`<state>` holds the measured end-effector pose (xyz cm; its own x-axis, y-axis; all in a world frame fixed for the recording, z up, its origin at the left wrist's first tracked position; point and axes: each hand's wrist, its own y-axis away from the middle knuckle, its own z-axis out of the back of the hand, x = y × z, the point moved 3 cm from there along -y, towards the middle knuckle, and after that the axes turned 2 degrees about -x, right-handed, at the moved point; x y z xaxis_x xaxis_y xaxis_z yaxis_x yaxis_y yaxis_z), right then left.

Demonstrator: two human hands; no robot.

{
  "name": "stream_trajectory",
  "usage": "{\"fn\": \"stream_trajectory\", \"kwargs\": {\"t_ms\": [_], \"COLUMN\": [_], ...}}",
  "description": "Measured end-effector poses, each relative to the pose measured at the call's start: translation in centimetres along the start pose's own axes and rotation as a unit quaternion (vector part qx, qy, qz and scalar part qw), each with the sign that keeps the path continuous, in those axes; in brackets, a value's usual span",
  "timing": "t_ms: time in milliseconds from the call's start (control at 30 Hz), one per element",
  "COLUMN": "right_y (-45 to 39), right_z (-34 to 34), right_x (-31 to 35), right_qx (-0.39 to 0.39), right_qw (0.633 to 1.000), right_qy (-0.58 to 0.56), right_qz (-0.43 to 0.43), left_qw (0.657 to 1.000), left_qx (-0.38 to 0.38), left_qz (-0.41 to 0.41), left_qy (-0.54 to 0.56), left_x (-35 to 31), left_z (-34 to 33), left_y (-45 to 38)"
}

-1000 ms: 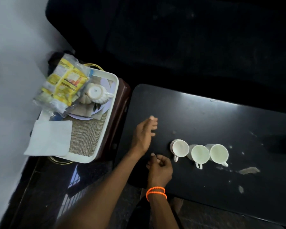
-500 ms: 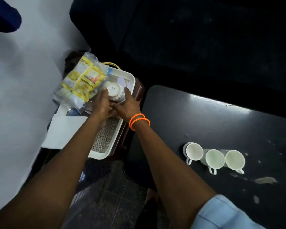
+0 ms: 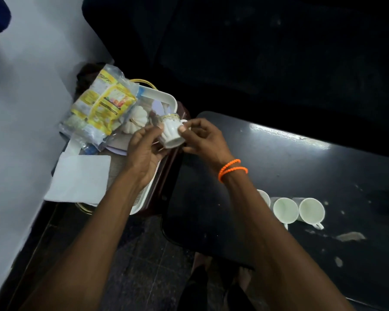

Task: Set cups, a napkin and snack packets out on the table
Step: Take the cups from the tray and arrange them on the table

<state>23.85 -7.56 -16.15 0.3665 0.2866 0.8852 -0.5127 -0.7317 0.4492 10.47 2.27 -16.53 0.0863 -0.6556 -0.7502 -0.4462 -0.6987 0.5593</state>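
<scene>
Cup (image 3: pixel 170 134), white and fluted down its sides with a patterned band near the rim, sits tilted in the air between our two hands, its flat base turned toward the camera, above the right edge of the white tray (image 3: pixel 164 96). Our right hand (image 3: pixel 203 140) pinches it with thumb and fingertips near the handle side; our left hand (image 3: pixel 144 151) curls around its other side, fingers touching the wall. An orange bead bracelet (image 3: pixel 231 169) wraps the right wrist.

Just behind the held cup a second ribbed white piece (image 3: pixel 136 118) lies on the tray; it may be another cup, but the view is too blurred for us to be sure. Yellow snack packets (image 3: pixel 101 104) in clear wrap lean over the tray's far left corner. A white napkin (image 3: pixel 79 177) lies over the tray's near left edge.

On the black table (image 3: pixel 290 167) to the right stand three white cups in a row, mouths up: the nearest (image 3: pixel 263 196) is partly hidden by our right forearm, the middle (image 3: pixel 285 210) touches it, the third (image 3: pixel 311 209) just beside.
</scene>
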Motion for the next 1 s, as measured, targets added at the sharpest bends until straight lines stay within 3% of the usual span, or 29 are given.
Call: {"fn": "stream_trajectory", "kwargs": {"t_ms": [100, 200, 333, 500, 633, 1000], "right_y": [1.9, 3.9, 5.2, 5.7, 6.3, 7.5], "right_z": [5.9, 11.2, 16.6, 21.0, 22.6, 23.5], "right_x": [-0.4, -1.4, -3.0, -5.1, -6.3, -7.7], "right_qx": [0.052, 0.038, -0.018, -0.11, -0.144, -0.152], "right_qw": [0.998, 0.994, 0.979, 0.938, 0.934, 0.923], "right_qy": [0.023, 0.082, 0.194, 0.324, 0.318, 0.352], "right_qz": [-0.04, -0.059, -0.052, -0.063, -0.072, -0.024], "left_qw": [0.994, 0.978, 0.954, 0.897, 0.879, 0.886], "left_qx": [0.066, 0.142, 0.112, 0.106, 0.115, 0.179], "left_qz": [0.059, 0.053, 0.01, -0.052, -0.077, -0.046], "left_qy": [-0.061, -0.147, -0.278, -0.427, -0.456, -0.426], "left_x": [2.9, 6.5, 11.5, 16.2, 18.2, 18.9], "left_z": [-2.0, -4.8, -8.7, -12.5, -13.8, -13.9], "left_y": [0.2, 1.2, 2.0, 2.4, 2.3, 2.1]}}
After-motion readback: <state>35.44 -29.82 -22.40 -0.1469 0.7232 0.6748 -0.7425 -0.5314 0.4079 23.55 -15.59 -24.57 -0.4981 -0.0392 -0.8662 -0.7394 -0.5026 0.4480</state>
